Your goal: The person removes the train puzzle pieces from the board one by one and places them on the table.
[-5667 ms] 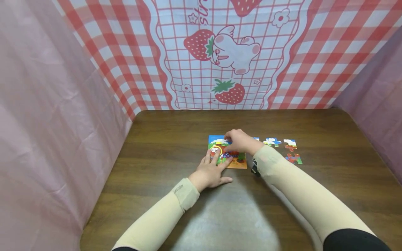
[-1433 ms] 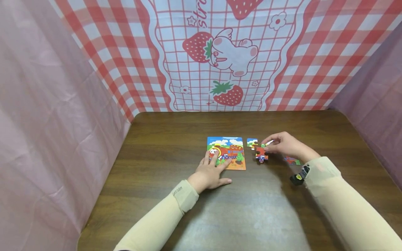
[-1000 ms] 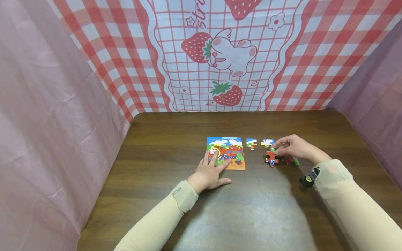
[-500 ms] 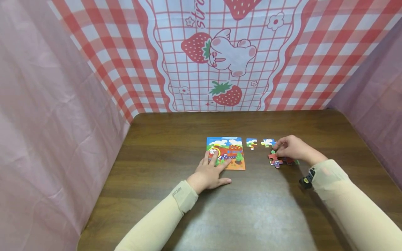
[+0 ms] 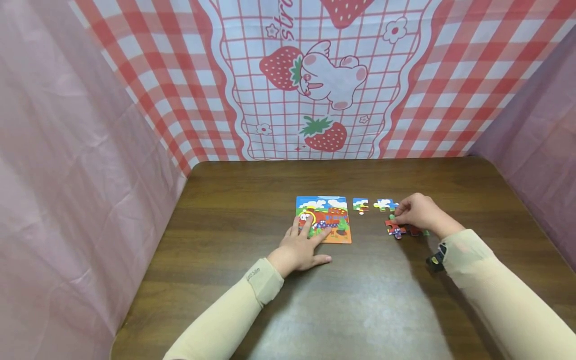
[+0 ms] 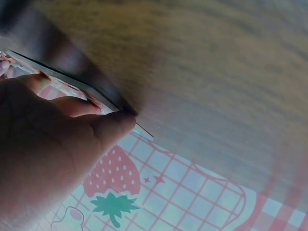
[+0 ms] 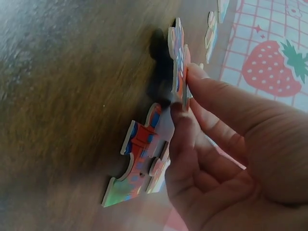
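Observation:
My left hand [image 5: 299, 250] rests with spread fingers on the lower left of a jigsaw picture [image 5: 330, 204] of a red train; its edge shows under the fingertips in the left wrist view. My right hand [image 5: 420, 215] pinches a red jigsaw piece [image 5: 396, 230] with a green knob between thumb and fingers. In the right wrist view this piece [image 7: 178, 57] is held just over the table, its dark shadow beneath. Beside it lies a red and green edge piece [image 7: 137, 149], partly hidden by the right hand in the head view.
Two cloud pieces lie right of the picture: a left one [image 5: 360, 204] and a middle one [image 5: 384, 204]. Another piece shows partly under the right fingers. The brown wooden table [image 5: 243, 200] ends at a strawberry-print cloth [image 5: 326, 135]; pink curtains [image 5: 81, 175] hang at the sides.
The right hand has left the train picture, taken up the red piece, and carried it right past the cloud pieces, turning it slightly near the edge piece. The left hand stays put.

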The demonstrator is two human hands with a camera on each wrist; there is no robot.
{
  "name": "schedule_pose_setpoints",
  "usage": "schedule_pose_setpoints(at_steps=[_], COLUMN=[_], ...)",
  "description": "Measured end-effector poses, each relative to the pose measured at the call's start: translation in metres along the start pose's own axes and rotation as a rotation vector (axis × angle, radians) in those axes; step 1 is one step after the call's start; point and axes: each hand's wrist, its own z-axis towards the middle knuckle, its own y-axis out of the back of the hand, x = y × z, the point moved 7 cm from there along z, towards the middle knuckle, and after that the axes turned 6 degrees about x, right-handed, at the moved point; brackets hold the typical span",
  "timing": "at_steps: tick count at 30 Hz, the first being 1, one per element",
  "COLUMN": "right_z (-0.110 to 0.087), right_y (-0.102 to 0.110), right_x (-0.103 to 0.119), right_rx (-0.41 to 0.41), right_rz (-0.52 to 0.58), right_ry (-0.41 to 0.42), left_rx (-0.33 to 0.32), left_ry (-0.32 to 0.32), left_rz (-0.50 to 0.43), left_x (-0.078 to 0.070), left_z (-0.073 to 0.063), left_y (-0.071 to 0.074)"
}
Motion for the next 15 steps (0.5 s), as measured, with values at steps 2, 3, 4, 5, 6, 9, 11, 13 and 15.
schedule_pose_setpoints(at_steps=[2,3,4,5,6,9,11,13,15], right_z=[0.0008,0.0012,0.0017,0.0020,0.0022,0.0018,0.0015,0.0013,0.0013], right_y=[-0.0002,-0.0003,-0.0006,-0.0010,-0.0012,-0.0015,-0.0017,-0.0017,-0.0019], right_x=[0.0026,0.0040,0.0051,0.0065,0.0075,0.0088,0.0089,0.0076,0.0061], right_rx=[-0.014,-0.018,-0.020,-0.019,-0.019,-0.022,-0.022,-0.024,-0.026], right_rz=[-0.030,-0.045,-0.060,-0.072,-0.085,-0.110,-0.110,-0.106,-0.097], right_ry=[0.000,-0.001,-0.003,-0.005,-0.007,-0.014,-0.020,-0.029,-0.040], left_rx=[0.002,0.003,0.004,0.003,0.002,-0.001,-0.002,0.002,0.005], left_ry=[-0.001,-0.001,-0.001,-0.002,-0.001,-0.002,-0.002,-0.002,-0.002], left_rz=[0.002,0.004,0.004,0.005,0.005,-0.002,-0.007,-0.010,-0.011], left_x=[0.0001,0.0001,0.0003,0.0005,0.0007,0.0010,0.0009,0.0008,0.0006], left_z=[-0.0005,-0.0008,-0.0005,-0.0001,0.0001,0.0004,0.0004,0.0007,0.0009], left_y=[0.0006,0.0010,0.0010,0.0010,0.0008,-0.0001,-0.0006,-0.0008,-0.0007])
